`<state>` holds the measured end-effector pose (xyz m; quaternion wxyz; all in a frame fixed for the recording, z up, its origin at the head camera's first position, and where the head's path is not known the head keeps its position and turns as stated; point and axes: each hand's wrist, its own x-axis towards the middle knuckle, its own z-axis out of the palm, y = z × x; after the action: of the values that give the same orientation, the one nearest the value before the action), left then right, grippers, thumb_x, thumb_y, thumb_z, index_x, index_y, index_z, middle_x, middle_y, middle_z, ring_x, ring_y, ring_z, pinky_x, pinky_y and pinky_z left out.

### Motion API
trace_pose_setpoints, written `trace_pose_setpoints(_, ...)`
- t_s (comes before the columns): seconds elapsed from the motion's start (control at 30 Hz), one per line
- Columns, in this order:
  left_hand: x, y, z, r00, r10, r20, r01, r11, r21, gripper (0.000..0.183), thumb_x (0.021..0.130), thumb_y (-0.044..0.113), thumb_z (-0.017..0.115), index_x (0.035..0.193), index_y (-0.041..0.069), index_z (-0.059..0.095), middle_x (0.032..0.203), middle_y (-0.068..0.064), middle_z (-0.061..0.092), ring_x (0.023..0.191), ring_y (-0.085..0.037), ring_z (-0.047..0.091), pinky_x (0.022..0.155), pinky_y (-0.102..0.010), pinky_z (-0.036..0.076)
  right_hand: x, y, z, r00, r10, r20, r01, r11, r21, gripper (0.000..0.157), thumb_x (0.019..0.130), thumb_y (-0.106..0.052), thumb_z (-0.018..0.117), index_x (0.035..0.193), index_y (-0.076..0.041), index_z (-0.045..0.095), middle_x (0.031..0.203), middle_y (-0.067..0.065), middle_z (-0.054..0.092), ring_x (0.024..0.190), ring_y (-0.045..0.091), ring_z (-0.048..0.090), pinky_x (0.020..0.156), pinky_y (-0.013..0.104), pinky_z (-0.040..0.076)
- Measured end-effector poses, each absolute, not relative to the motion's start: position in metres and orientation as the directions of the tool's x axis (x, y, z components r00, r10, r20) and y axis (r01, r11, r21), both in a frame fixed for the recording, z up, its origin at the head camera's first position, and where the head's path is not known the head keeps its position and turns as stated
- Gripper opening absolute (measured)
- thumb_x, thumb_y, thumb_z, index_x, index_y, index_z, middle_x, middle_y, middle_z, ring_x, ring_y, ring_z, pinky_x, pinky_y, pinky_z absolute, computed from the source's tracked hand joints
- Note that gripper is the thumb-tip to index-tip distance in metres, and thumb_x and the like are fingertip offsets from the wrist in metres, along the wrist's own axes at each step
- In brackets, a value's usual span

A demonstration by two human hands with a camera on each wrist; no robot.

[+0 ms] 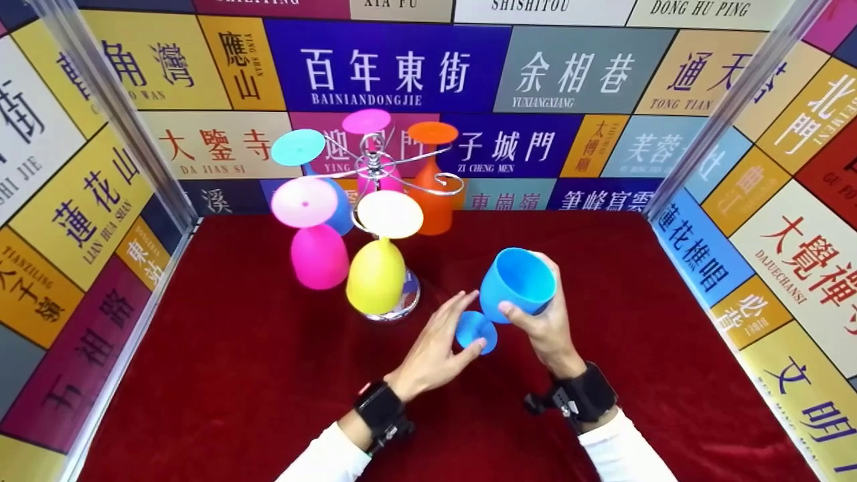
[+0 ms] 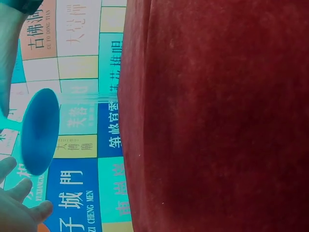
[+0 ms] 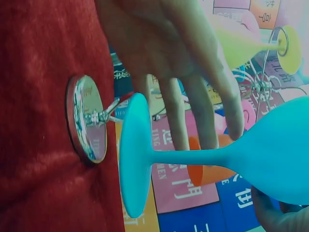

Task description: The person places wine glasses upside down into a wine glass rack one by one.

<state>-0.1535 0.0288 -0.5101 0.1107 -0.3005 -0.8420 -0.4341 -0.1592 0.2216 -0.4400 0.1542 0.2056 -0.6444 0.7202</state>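
Observation:
A blue goblet [image 1: 519, 284] is held tilted over the table, its bowl mouth facing up and away from the person. My right hand [image 1: 546, 328] grips the bowl, thumb on the near side. Beside the goblet's round foot is my left hand [image 1: 432, 348], fingers extended and thumb overlapping the foot in the head view. From the right wrist, the left hand's straight fingers [image 3: 174, 113] reach behind the blue stem [image 3: 190, 157] without curling round it. The left wrist view shows the foot [image 2: 41, 130] above the left fingertips [image 2: 41, 212].
A chrome rack [image 1: 375, 164] stands to the left on a round base [image 3: 94, 121]. Upside-down goblets hang from it: yellow [image 1: 376, 278], pink [image 1: 319, 258], blue [image 1: 338, 201] and orange [image 1: 434, 201] among them. A curled arm [image 1: 452, 182] points right. Dark red cloth [image 1: 254, 388] covers the table; printed walls surround it.

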Motion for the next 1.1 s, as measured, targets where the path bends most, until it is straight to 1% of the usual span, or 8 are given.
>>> trace_pose_setpoints(0.1, -0.151, 0.029, -0.514, -0.793, 0.387, 0.470, 0.606, 0.432, 0.668, 0.063, 0.098, 0.042, 0.054, 0.153, 0.019, 0.033, 0.156, -0.001, 0.039, 0.147, -0.020, 0.032, 0.118, -0.045, 0.034, -0.157, 0.216, -0.441, -0.868, -0.051, 0.494, -0.485, -0.131, -0.865, 0.081, 0.074, 0.006, 0.071, 0.144, 0.001, 0.031, 0.134, 0.013, 0.048, 0.120, 0.031, 0.049, 0.095, 0.035, 0.050)
trace_pose_setpoints(0.23, -0.149, 0.030, -0.518, -0.794, 0.357, 0.493, 0.608, 0.426, 0.670, 0.055, 0.099, 0.035, 0.055, 0.147, 0.013, 0.043, 0.151, -0.006, 0.047, 0.144, -0.020, 0.038, 0.116, -0.045, 0.037, -0.154, 0.211, -0.442, -0.872, -0.058, 0.485, -0.473, -0.153, -0.868, 0.081, 0.073, 0.005, 0.070, 0.144, -0.001, 0.031, 0.135, 0.013, 0.049, 0.121, 0.030, 0.049, 0.095, 0.036, 0.050)
trace_pose_setpoints(0.33, -0.147, 0.031, -0.521, -0.780, 0.357, 0.514, 0.625, 0.409, 0.665, 0.048, 0.100, 0.031, 0.054, 0.143, 0.012, 0.049, 0.144, -0.004, 0.054, 0.141, -0.019, 0.042, 0.115, -0.043, 0.039, -0.153, 0.208, -0.443, -0.874, -0.058, 0.483, -0.469, -0.167, -0.867, 0.082, 0.072, 0.004, 0.070, 0.145, -0.001, 0.031, 0.135, 0.012, 0.049, 0.121, 0.029, 0.049, 0.095, 0.036, 0.049)
trace_pose_setpoints(0.53, -0.147, 0.032, -0.526, -0.757, 0.345, 0.555, 0.653, 0.380, 0.655, 0.034, 0.101, 0.023, 0.053, 0.133, 0.013, 0.057, 0.132, -0.002, 0.060, 0.128, -0.013, 0.052, 0.107, -0.031, 0.047, -0.150, 0.206, -0.443, -0.865, -0.071, 0.496, -0.478, -0.179, -0.860, 0.082, 0.073, 0.004, 0.069, 0.145, -0.001, 0.030, 0.135, 0.012, 0.049, 0.120, 0.029, 0.050, 0.095, 0.036, 0.049)
trace_pose_setpoints(0.8, -0.146, 0.032, -0.527, -0.742, 0.336, 0.580, 0.669, 0.417, 0.615, 0.020, 0.099, 0.016, 0.056, 0.115, 0.012, 0.067, 0.115, -0.002, 0.063, 0.114, -0.013, 0.057, 0.097, -0.028, 0.052, -0.148, 0.205, -0.443, -0.866, -0.076, 0.494, -0.472, -0.198, -0.859, 0.083, 0.074, 0.003, 0.070, 0.145, -0.002, 0.030, 0.135, 0.011, 0.048, 0.119, 0.027, 0.049, 0.095, 0.035, 0.049)
trace_pose_setpoints(0.93, -0.146, 0.032, -0.526, -0.734, 0.330, 0.594, 0.678, 0.416, 0.607, 0.019, 0.100, 0.015, 0.055, 0.114, 0.012, 0.067, 0.111, -0.003, 0.063, 0.110, -0.013, 0.058, 0.091, -0.026, 0.054, -0.147, 0.205, -0.443, -0.866, -0.080, 0.493, -0.469, -0.209, -0.858, 0.083, 0.075, 0.001, 0.072, 0.146, -0.002, 0.029, 0.136, 0.011, 0.048, 0.120, 0.027, 0.049, 0.096, 0.036, 0.048)
trace_pose_setpoints(1.0, -0.145, 0.031, -0.525, -0.728, 0.334, 0.599, 0.684, 0.418, 0.598, 0.019, 0.100, 0.016, 0.055, 0.115, 0.012, 0.067, 0.109, -0.002, 0.064, 0.109, -0.012, 0.058, 0.094, -0.027, 0.053, -0.147, 0.206, -0.444, -0.868, -0.082, 0.491, -0.465, -0.218, -0.858, 0.083, 0.076, -0.002, 0.074, 0.146, -0.002, 0.029, 0.136, 0.011, 0.048, 0.120, 0.027, 0.048, 0.096, 0.036, 0.047)
trace_pose_setpoints(1.1, -0.144, 0.029, -0.523, -0.714, 0.351, 0.606, 0.698, 0.425, 0.576, 0.022, 0.101, 0.016, 0.053, 0.118, 0.010, 0.066, 0.109, -0.002, 0.068, 0.111, -0.014, 0.058, 0.106, -0.036, 0.048, -0.146, 0.208, -0.445, -0.871, -0.086, 0.484, -0.455, -0.232, -0.859, 0.083, 0.077, -0.007, 0.076, 0.146, -0.004, 0.029, 0.136, 0.010, 0.047, 0.122, 0.027, 0.048, 0.098, 0.036, 0.047)
